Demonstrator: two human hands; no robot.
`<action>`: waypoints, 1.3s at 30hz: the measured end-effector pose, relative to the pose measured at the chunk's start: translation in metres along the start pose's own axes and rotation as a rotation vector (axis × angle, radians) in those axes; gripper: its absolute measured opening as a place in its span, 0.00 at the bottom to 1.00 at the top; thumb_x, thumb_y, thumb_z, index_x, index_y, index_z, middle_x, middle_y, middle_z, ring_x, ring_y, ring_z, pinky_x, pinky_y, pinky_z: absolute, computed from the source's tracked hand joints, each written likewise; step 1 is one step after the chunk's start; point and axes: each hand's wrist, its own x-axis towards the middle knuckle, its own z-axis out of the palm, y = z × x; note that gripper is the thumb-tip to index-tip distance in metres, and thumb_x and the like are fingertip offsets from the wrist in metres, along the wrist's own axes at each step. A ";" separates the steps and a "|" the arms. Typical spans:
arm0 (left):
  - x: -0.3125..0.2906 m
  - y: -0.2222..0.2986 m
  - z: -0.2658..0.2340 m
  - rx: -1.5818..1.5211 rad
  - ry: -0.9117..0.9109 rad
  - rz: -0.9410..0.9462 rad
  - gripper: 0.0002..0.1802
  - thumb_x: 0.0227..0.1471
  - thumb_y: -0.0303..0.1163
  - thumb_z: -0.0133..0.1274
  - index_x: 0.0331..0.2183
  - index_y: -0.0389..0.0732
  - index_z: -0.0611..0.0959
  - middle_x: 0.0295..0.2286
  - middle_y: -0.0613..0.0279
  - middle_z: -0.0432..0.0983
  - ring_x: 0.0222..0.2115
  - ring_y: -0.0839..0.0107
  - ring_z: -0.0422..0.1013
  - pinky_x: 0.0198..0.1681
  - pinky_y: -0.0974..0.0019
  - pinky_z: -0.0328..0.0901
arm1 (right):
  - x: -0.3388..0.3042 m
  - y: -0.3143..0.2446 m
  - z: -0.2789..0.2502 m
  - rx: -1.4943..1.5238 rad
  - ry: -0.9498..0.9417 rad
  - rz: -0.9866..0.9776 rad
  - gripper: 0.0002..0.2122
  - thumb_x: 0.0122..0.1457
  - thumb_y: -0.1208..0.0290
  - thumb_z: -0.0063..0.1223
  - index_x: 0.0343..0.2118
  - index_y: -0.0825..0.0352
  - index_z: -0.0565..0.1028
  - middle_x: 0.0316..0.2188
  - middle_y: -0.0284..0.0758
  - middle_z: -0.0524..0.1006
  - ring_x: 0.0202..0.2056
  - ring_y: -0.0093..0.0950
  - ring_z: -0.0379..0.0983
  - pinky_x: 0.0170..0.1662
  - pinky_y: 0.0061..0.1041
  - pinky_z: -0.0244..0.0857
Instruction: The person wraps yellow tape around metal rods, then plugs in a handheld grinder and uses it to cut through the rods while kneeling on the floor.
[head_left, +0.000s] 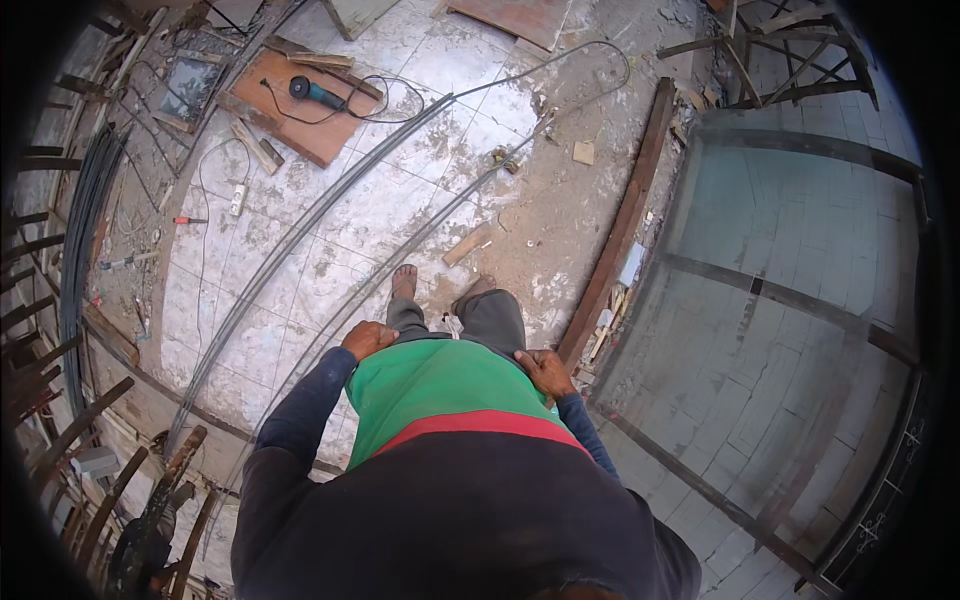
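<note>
My left hand (370,338) is closed at the left edge of my green shirt (450,380), its fingers against the grey trousers (495,322). On the other side, my right hand (547,373) has its fingers curled in, pinching the trouser cloth at the right thigh. The fingertips of both hands are partly hidden by cloth. Just ahead, my bare feet stand on dirty tiles, and a short wood offcut (467,244) lies beyond them. Long bent steel bars (330,206) run along the floor to my left and loop round at the far end.
A corded angle grinder (315,92) rests on a brown board (310,115) at the far left. More dark bars (84,250) are bundled along the left side. To my right lies a long wooden beam (625,215), with a large glass-paned frame (790,210) beyond it.
</note>
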 end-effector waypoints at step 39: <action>0.915 -0.084 0.192 0.267 0.686 -0.114 0.24 0.51 0.48 0.56 0.41 0.37 0.77 0.38 0.51 0.74 0.37 0.55 0.74 0.40 0.51 0.66 | 0.946 0.177 -0.300 -0.960 0.407 -0.836 0.34 0.45 0.46 0.65 0.46 0.70 0.70 0.39 0.43 0.72 0.42 0.40 0.69 0.44 0.39 0.65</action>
